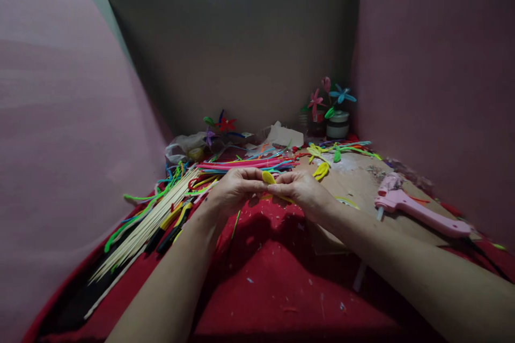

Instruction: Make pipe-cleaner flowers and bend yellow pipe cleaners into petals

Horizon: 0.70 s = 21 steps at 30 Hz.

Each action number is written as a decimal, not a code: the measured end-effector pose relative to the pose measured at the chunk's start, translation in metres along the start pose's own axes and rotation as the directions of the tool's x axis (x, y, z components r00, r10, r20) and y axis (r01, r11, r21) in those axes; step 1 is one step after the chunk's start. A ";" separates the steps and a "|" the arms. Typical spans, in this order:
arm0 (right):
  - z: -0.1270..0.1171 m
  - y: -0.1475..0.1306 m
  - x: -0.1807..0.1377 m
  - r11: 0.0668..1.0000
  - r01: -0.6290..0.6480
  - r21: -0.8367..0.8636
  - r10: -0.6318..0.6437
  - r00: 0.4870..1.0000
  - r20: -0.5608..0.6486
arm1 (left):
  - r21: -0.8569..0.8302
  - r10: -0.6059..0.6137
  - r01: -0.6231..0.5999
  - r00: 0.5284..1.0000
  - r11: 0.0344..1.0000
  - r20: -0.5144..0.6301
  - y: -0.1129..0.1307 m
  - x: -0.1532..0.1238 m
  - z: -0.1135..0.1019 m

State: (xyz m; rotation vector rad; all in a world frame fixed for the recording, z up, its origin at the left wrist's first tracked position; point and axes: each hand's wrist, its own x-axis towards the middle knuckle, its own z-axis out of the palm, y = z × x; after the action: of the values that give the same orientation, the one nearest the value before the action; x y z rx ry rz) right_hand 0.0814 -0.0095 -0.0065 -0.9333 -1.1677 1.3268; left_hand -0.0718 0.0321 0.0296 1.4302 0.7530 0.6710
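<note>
My left hand (pixel 240 187) and my right hand (pixel 300 191) meet over the middle of the red cloth. Between their pinched fingertips is a yellow pipe cleaner (pixel 269 177), bent into a petal-like loop. A yellow tail of it shows below the right fingers; the rest is hidden by the hands. Just beyond my right hand lies another yellow pipe cleaner loop (pixel 321 171) on a sheet of cardboard (pixel 358 187). Pink and blue pipe cleaners (pixel 249 164) lie in a bundle behind my left hand.
Wooden sticks (pixel 151 220) and yellow-black pliers (pixel 175 225) lie at the left. A pink glue gun (pixel 422 211) rests on the cardboard at the right. Pipe cleaner flowers (pixel 341 94) stand in a jar (pixel 337 125) at the back. Scraps dot the red cloth (pixel 277 289).
</note>
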 end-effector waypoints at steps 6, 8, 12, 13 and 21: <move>0.001 -0.001 -0.001 0.998 0.024 -0.050 -0.029 0.994 -0.106 | 0.099 0.151 -0.143 0.986 0.985 -0.073 0.000 -0.001 0.007; 0.001 -0.001 -0.001 0.997 0.025 -0.066 -0.033 0.992 -0.125 | 0.185 0.221 -0.191 0.963 0.964 -0.156 -0.002 -0.001 0.014; 0.002 -0.001 -0.002 0.992 0.048 -0.115 -0.061 0.992 -0.113 | 0.375 0.383 -0.247 0.854 0.894 -0.351 -0.008 0.000 0.026; 0.002 -0.001 -0.002 0.992 0.053 -0.118 -0.066 0.992 -0.104 | 0.418 0.423 -0.254 0.822 0.872 -0.382 -0.009 0.000 0.028; 0.001 0.003 -0.002 0.999 0.031 -0.027 -0.032 0.999 -0.025 | 0.411 0.431 -0.295 0.854 0.863 -0.291 -0.005 -0.002 0.024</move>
State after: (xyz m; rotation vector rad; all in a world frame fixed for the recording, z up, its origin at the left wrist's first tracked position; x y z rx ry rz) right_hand 0.0798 -0.0115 -0.0095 -0.9444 -1.1788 1.2739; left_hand -0.0540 0.0161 0.0248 1.8307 0.9382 1.1817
